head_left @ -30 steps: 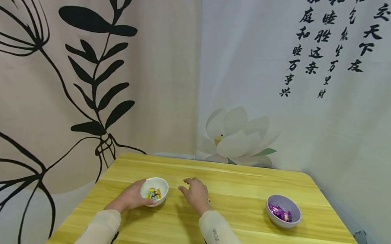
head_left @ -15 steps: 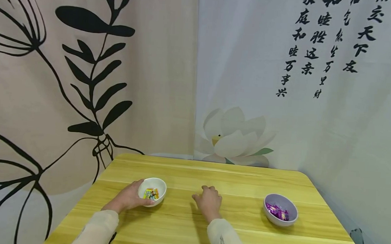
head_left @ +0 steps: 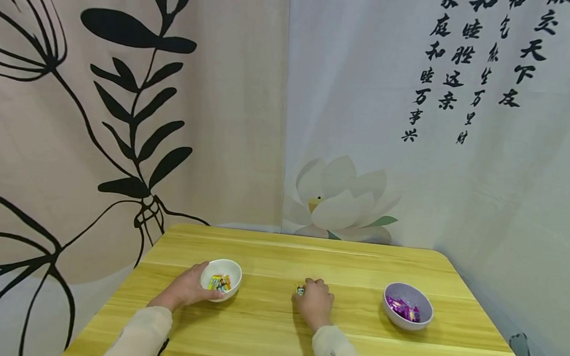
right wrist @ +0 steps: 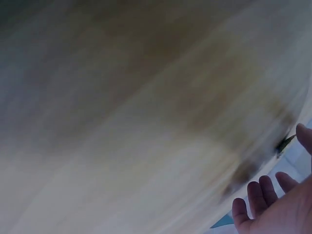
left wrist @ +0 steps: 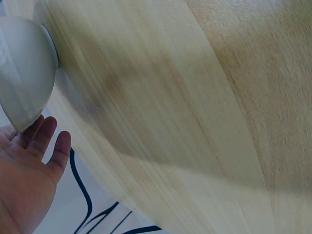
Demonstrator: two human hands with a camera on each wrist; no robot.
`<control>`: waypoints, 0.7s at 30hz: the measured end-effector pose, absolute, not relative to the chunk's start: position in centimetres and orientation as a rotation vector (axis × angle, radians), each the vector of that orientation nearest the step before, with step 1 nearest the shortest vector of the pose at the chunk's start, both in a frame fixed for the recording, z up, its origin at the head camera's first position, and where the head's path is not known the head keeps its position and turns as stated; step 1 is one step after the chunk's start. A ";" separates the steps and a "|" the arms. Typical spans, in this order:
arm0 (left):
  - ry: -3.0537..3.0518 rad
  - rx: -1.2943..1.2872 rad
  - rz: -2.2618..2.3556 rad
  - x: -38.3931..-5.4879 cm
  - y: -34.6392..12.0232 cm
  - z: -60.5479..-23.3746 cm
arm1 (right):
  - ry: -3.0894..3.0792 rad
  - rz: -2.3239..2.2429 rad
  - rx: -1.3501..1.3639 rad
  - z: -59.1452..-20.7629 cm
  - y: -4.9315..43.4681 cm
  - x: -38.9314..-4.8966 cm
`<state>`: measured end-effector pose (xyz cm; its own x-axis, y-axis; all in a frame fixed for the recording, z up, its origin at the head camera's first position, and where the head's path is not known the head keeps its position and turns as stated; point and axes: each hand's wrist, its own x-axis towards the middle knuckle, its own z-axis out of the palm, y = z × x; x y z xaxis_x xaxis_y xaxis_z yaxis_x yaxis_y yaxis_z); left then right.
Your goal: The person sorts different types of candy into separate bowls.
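My left hand (head_left: 185,287) holds a small white bowl (head_left: 231,293) by its left side, thumb along the near side. In the left wrist view, fingers of the left hand (left wrist: 29,180) are at the rim of the bowl (left wrist: 27,68). Yellow-wrapped candies (head_left: 220,283) lie inside it. My right hand (head_left: 315,304) is low over the middle of the table, beside a small wrapped candy (head_left: 300,289). The right wrist view shows that candy (right wrist: 285,145) close to the thumb tip, with the other fingers of the right hand (right wrist: 278,209) apart from it.
A pale purple bowl (head_left: 408,306) with several purple-wrapped candies (head_left: 404,309) stands on the right of the wooden table (head_left: 255,339). Printed cloths (head_left: 240,115) hang behind the table's far edge.
My right hand has moved rightward across the table, passing over the small candy, which now shows at the hand's left. The left hand stays at the white bowl.
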<state>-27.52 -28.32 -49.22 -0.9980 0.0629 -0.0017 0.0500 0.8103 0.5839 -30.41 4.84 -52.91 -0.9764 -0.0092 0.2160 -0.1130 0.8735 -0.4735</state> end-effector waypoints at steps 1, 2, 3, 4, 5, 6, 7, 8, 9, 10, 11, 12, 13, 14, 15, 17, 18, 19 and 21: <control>2.967 0.091 0.958 -27.5 -28.3 -49.2 | -2.842 0.729 0.092 -52.9 5.1 -30.4; 2.966 0.090 0.960 -27.5 -28.3 -49.2 | -2.846 0.717 0.091 -53.0 5.4 -30.5; 2.964 0.089 0.960 -27.5 -28.3 -49.2 | -2.844 0.712 0.092 -53.0 5.6 -30.4; 2.964 0.087 0.957 -27.5 -28.3 -49.2 | -2.840 0.708 0.098 -53.0 5.8 -30.4; 2.961 0.085 0.958 -27.5 -28.3 -49.2 | -2.836 0.707 0.102 -52.9 6.0 -30.4; 2.959 0.083 0.961 -27.5 -28.3 -49.2 | -2.836 0.700 0.108 -53.0 6.2 -30.5; 2.958 0.080 0.962 -27.6 -28.3 -49.2 | -2.833 0.695 0.115 -53.0 6.3 -30.6; 2.956 0.076 0.962 -27.6 -28.3 -49.2 | -2.828 0.691 0.127 -53.1 6.4 -30.6; 2.956 0.077 0.962 -27.6 -28.3 -49.2 | -2.824 0.687 0.139 -53.1 6.4 -30.7; 2.956 0.079 0.962 -27.6 -28.3 -49.2 | -2.825 0.681 0.152 -53.1 6.5 -30.7; 2.954 0.080 0.963 -27.5 -28.3 -49.2 | -2.829 0.675 0.161 -53.1 6.5 -30.8; 2.954 0.083 0.964 -27.6 -28.3 -49.2 | -2.832 0.666 0.171 -53.1 6.6 -30.8; 2.954 0.085 0.964 -27.6 -28.3 -49.2 | -2.832 0.659 0.180 -53.1 6.6 -30.8; 2.953 0.088 0.963 -27.6 -28.3 -49.2 | -2.836 0.650 0.189 -53.1 6.6 -30.8; 2.953 0.089 0.962 -27.5 -28.2 -49.2 | -2.840 0.642 0.195 -53.1 6.7 -30.9; 2.951 0.082 0.960 -27.5 -28.2 -49.1 | -2.840 0.628 0.217 -53.1 6.7 -30.8; 2.951 0.079 0.958 -27.5 -28.2 -49.1 | -2.841 0.621 0.224 -53.1 6.7 -30.9; 2.948 0.070 0.958 -27.5 -28.2 -49.1 | -2.843 0.618 0.232 -53.1 6.7 -30.9; 2.944 0.062 0.963 -27.5 -28.2 -49.1 | -2.845 0.621 0.245 -53.2 6.7 -30.9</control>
